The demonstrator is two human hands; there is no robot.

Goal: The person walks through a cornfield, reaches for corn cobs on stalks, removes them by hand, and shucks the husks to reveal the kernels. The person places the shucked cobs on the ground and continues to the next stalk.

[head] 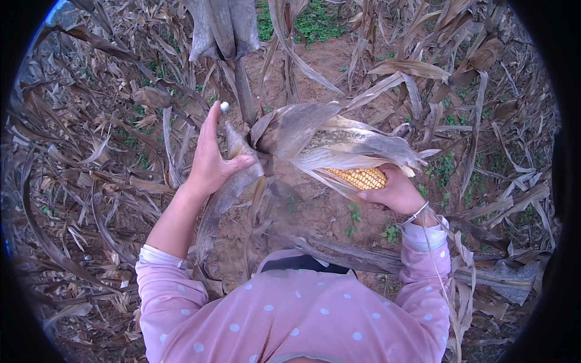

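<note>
An ear of corn (363, 178) shows its yellow kernels through parted dry husks (345, 136), just right of the middle. My right hand (398, 190) grips its tip, the thumb below the kernels and the fingers hidden behind husk and cob. The husk's base joins an upright dry corn stalk (245, 93) at the middle. Left of that stalk, my left hand (212, 159) is raised with thumb and fingers apart. Its thumb lies by a curled dry leaf (241, 145); a small white thing (224, 107) shows at a fingertip.
Dry corn stalks and leaves (81, 181) crowd both sides. A broad dry leaf (349, 254) crosses low in front of my body. Reddish soil (317, 213) with small green weeds (354, 220) lies below the ear. Another husk-covered ear (152, 96) hangs at the upper left.
</note>
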